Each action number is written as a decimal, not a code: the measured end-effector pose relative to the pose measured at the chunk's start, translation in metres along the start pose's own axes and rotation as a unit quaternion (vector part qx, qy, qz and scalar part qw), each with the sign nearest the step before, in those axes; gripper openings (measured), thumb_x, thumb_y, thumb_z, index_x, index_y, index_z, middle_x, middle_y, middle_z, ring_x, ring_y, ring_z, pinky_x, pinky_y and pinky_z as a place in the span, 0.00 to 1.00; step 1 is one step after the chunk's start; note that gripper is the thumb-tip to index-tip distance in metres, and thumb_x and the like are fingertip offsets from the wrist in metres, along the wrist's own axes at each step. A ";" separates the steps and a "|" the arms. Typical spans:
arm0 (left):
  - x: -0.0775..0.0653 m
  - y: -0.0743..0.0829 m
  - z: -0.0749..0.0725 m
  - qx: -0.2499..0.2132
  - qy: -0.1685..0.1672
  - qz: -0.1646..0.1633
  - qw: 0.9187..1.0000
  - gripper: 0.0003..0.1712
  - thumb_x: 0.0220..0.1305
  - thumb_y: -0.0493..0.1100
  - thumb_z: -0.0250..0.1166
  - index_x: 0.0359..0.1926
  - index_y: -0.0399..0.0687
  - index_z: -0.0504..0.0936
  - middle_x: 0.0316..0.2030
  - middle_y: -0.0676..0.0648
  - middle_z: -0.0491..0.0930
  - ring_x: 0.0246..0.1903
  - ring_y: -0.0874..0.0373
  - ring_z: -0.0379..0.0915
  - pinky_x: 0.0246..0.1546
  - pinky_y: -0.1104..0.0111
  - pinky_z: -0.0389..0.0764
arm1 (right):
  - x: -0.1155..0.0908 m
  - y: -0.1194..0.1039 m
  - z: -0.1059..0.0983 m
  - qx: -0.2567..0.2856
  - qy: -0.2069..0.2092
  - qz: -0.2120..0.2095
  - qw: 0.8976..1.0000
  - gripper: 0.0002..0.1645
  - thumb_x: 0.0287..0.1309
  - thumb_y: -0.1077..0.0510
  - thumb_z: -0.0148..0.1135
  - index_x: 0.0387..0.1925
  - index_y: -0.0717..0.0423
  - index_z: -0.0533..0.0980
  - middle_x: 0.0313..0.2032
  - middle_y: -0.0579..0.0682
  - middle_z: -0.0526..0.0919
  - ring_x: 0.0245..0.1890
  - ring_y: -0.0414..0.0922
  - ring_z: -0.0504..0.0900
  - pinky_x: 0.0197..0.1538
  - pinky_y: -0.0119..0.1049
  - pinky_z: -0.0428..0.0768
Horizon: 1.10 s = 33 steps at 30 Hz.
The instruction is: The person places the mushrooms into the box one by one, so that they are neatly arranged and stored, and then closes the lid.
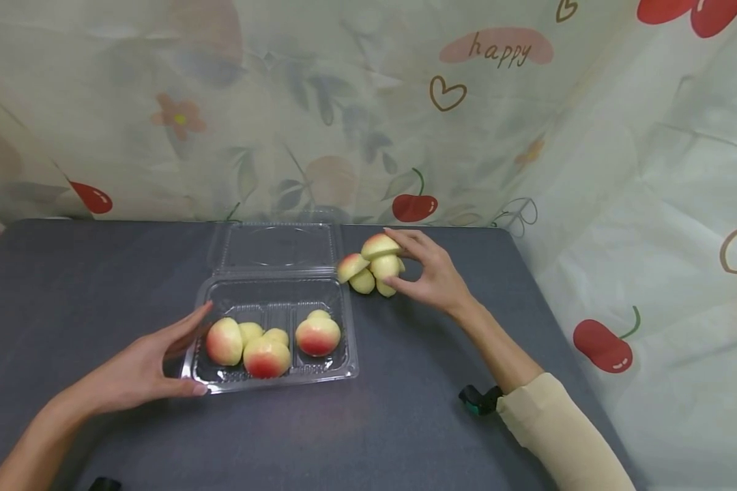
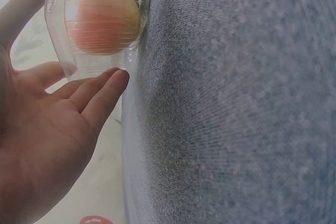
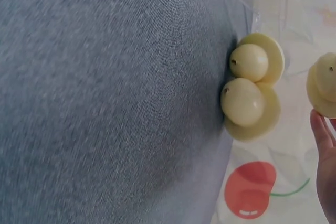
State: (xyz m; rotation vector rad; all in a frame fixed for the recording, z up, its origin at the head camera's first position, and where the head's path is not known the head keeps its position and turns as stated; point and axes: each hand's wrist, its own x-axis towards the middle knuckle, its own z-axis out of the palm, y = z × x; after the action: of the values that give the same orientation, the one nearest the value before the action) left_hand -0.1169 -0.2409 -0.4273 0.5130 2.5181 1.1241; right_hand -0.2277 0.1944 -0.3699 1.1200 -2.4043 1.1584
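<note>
My right hand [image 1: 432, 269] pinches a mushroom [image 1: 379, 245] with a red-and-yellow cap and pale stem, its thumb low and its fingers at the cap. In the right wrist view two more mushrooms [image 3: 244, 102] stand side by side on the table, apart from the held one. A clear plastic container [image 1: 270, 389] lies with its lid [image 1: 276, 247] folded back. Inside are three similar mushrooms, two in the left part and one mushroom [image 1: 318, 335] in the right compartment. My left hand [image 1: 144, 368] spans the container's left side, with extended fingers [image 2: 107, 98] at its wall.
The dark grey cloth-covered table [image 1: 405, 436] carries everything. Behind it hangs a printed curtain [image 1: 270, 102] with cherries and hearts, and a similar sheet borders the right side. The standing mushrooms are close to the container's back right corner.
</note>
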 end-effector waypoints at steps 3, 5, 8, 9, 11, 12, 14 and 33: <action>0.000 0.000 0.000 0.000 0.001 0.003 1.000 0.71 0.45 0.65 0.77 0.80 0.55 0.42 0.74 0.33 0.52 0.66 0.37 0.65 0.53 0.85 0.64 | 0.003 -0.002 0.003 0.005 -0.007 0.001 1.000 0.43 0.45 0.71 0.76 0.65 0.69 0.69 0.57 0.64 0.74 0.54 0.56 0.78 0.54 0.48 0.80; 0.000 0.000 0.000 0.004 0.000 -0.001 1.000 0.71 0.45 0.65 0.77 0.80 0.55 0.42 0.74 0.33 0.52 0.66 0.37 0.65 0.54 0.82 0.67 | 0.005 -0.003 0.005 0.008 -0.013 0.001 1.000 0.43 0.45 0.71 0.76 0.64 0.69 0.70 0.57 0.64 0.74 0.54 0.56 0.78 0.54 0.50 0.80; 0.001 0.000 0.001 0.010 -0.001 -0.007 1.000 0.72 0.45 0.66 0.77 0.80 0.55 0.42 0.74 0.33 0.53 0.66 0.38 0.65 0.57 0.75 0.72 | 0.009 -0.006 0.008 0.012 -0.020 -0.004 1.000 0.43 0.44 0.71 0.76 0.64 0.68 0.70 0.58 0.63 0.74 0.56 0.55 0.77 0.55 0.48 0.80; 0.001 0.000 0.001 0.012 -0.001 -0.009 1.000 0.72 0.45 0.66 0.77 0.80 0.55 0.42 0.74 0.33 0.53 0.66 0.38 0.64 0.57 0.74 0.72 | 0.011 -0.006 0.009 0.017 -0.021 -0.005 1.000 0.43 0.44 0.71 0.76 0.64 0.67 0.70 0.59 0.63 0.74 0.56 0.54 0.77 0.55 0.47 0.79; 0.001 0.001 0.001 0.015 -0.001 -0.011 1.000 0.72 0.45 0.66 0.77 0.80 0.55 0.42 0.74 0.33 0.53 0.66 0.38 0.64 0.57 0.75 0.72 | 0.013 -0.007 0.012 0.029 -0.022 -0.011 0.999 0.42 0.44 0.72 0.76 0.64 0.67 0.70 0.59 0.64 0.74 0.56 0.54 0.77 0.55 0.48 0.79; 0.001 0.001 0.001 0.014 0.000 -0.010 1.000 0.72 0.45 0.66 0.77 0.80 0.54 0.42 0.74 0.33 0.53 0.66 0.38 0.64 0.56 0.77 0.70 | 0.014 -0.007 0.014 0.033 -0.022 -0.014 0.999 0.42 0.44 0.72 0.76 0.64 0.68 0.71 0.58 0.64 0.75 0.56 0.54 0.77 0.55 0.47 0.80; 0.001 0.000 0.001 0.012 0.001 -0.007 1.000 0.72 0.45 0.66 0.77 0.80 0.54 0.42 0.74 0.33 0.53 0.66 0.37 0.64 0.54 0.83 0.66 | 0.016 -0.004 0.018 0.037 -0.022 -0.019 0.999 0.42 0.44 0.71 0.76 0.63 0.68 0.71 0.58 0.63 0.75 0.55 0.53 0.77 0.55 0.46 0.80; 0.001 -0.001 0.001 0.007 0.000 -0.006 1.000 0.71 0.46 0.63 0.78 0.80 0.54 0.41 0.74 0.33 0.52 0.67 0.37 0.63 0.58 0.70 0.72 | 0.032 0.009 0.058 0.017 -0.067 -0.074 0.995 0.41 0.51 0.53 0.77 0.66 0.51 0.72 0.61 0.48 0.75 0.59 0.42 0.75 0.53 0.40 0.79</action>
State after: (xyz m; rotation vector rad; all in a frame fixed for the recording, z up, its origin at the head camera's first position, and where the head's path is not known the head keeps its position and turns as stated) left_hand -0.1179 -0.2406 -0.4289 0.5008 2.5267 1.1037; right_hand -0.2499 0.1377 -0.3968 1.4026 -2.3566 1.1128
